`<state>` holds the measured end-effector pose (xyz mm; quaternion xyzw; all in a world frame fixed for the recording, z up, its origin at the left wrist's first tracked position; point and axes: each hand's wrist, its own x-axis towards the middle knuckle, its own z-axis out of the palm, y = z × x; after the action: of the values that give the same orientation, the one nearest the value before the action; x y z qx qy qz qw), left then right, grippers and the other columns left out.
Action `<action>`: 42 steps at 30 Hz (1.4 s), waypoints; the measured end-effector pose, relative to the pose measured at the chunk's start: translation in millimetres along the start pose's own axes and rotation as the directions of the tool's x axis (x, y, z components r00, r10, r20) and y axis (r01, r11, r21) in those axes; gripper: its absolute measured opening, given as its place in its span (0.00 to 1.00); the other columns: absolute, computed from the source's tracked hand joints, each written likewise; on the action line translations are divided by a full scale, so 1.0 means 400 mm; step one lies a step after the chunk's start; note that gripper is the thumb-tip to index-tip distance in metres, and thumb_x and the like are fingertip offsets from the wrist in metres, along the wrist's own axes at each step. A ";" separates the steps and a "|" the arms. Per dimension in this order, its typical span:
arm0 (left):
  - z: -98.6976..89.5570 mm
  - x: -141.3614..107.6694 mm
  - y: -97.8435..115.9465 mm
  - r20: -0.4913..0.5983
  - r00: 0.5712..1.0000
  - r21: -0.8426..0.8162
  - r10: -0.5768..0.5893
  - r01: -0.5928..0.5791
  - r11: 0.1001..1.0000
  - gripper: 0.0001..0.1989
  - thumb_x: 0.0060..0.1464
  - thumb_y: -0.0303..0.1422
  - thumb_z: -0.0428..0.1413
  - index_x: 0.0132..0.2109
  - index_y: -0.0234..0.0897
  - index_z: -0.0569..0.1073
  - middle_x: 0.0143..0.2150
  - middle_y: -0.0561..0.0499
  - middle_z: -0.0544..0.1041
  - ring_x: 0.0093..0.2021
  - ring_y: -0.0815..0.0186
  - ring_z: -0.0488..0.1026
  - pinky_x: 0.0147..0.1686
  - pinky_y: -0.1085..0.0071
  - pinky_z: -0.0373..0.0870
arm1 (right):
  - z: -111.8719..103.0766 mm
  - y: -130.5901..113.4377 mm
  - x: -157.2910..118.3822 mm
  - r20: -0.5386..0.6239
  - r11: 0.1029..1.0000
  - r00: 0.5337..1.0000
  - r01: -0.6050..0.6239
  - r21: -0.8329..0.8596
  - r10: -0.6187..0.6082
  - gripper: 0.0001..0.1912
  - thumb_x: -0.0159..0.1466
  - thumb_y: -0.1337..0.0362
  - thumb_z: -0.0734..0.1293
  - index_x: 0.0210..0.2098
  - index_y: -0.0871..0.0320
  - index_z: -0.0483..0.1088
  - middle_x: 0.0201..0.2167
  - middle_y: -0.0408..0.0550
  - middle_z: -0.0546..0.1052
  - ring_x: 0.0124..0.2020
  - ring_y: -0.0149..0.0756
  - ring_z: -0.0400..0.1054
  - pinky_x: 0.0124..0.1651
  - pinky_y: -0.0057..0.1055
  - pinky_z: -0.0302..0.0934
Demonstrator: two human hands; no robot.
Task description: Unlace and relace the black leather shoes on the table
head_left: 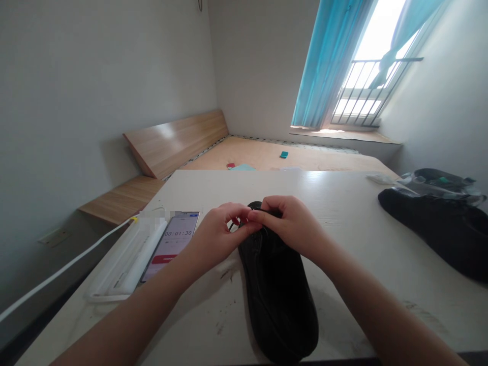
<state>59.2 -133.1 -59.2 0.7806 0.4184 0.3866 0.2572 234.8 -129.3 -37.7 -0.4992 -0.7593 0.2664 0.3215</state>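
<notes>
Bare forearms (129, 320) reach in from the bottom corners toward a black shoe (276, 300) lying lengthwise on the pale counter (343, 203), its far end beneath the hands. The left hand (219, 239) and right hand (290, 223) meet above that end, their fingers (244, 216) pinched narrow, tips nearly touching around a thin dark lace (231, 226); the exact grip is partly hidden. Just left of them lies a smartphone (177, 244) showing a timer at 00:01:30, beside a long white case (125, 259) and a white cable (64, 272) running off the counter's edge. To the right, black cloth (427, 229) lies partly under a clear plastic bag (438, 185). Beyond the counter stand a wooden bed frame (175, 142) and a barred window (362, 86) with blue curtains (328, 61).
</notes>
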 end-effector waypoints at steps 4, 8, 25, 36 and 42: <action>0.001 0.002 0.002 -0.067 0.998 -0.065 -0.006 0.001 0.998 0.10 0.54 0.36 0.59 0.43 0.39 0.76 0.33 0.55 0.77 0.32 0.70 0.70 0.34 0.74 0.66 | 0.002 -0.007 -0.008 0.025 0.980 0.997 0.074 -0.182 -0.071 0.20 0.67 0.54 0.59 0.22 0.58 0.63 0.19 0.39 0.65 0.24 0.28 0.56 0.28 0.28 0.46; -0.003 0.002 0.005 -0.118 0.993 -0.035 0.021 -0.025 0.999 0.08 0.54 0.36 0.59 0.39 0.38 0.78 0.32 0.54 0.78 0.31 0.69 0.70 0.34 0.73 0.67 | 0.001 -0.012 -0.019 0.020 0.963 0.994 0.110 -0.245 -0.108 0.20 0.70 0.59 0.51 0.28 0.56 0.66 0.29 0.45 0.75 0.34 0.35 0.66 0.36 0.30 0.52; -0.012 -0.009 0.019 -0.064 0.996 -0.055 0.069 -0.073 0.996 0.15 0.51 0.30 0.58 0.48 0.39 0.75 0.34 0.53 0.78 0.34 0.69 0.72 0.36 0.73 0.68 | 0.009 0.017 -0.016 0.021 0.997 0.998 0.059 0.056 -0.061 0.19 0.70 0.55 0.49 0.32 0.55 0.65 0.31 0.43 0.73 0.36 0.34 0.67 0.38 0.30 0.58; -0.008 -0.005 0.001 -0.172 0.985 0.062 0.023 -0.013 0.998 0.07 0.53 0.37 0.60 0.36 0.39 0.80 0.29 0.54 0.78 0.26 0.70 0.68 0.29 0.74 0.65 | 0.007 -0.017 -0.026 0.083 0.844 0.949 0.310 -0.437 -0.305 0.13 0.67 0.67 0.53 0.28 0.57 0.62 0.27 0.45 0.69 0.33 0.35 0.61 0.36 0.32 0.50; -0.006 -0.005 -0.003 -0.173 0.985 0.078 0.029 -0.016 0.997 0.07 0.53 0.37 0.60 0.37 0.40 0.80 0.27 0.55 0.77 0.26 0.71 0.68 0.29 0.74 0.65 | 0.004 -0.019 -0.030 0.133 0.798 0.950 0.309 -0.517 -0.282 0.13 0.67 0.68 0.54 0.27 0.58 0.63 0.27 0.44 0.69 0.33 0.35 0.60 0.35 0.33 0.48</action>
<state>55.9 -133.8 -59.5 0.7578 0.4449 0.4397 0.1854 232.9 -143.4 -35.9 -0.4374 -0.8791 0.0044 0.1892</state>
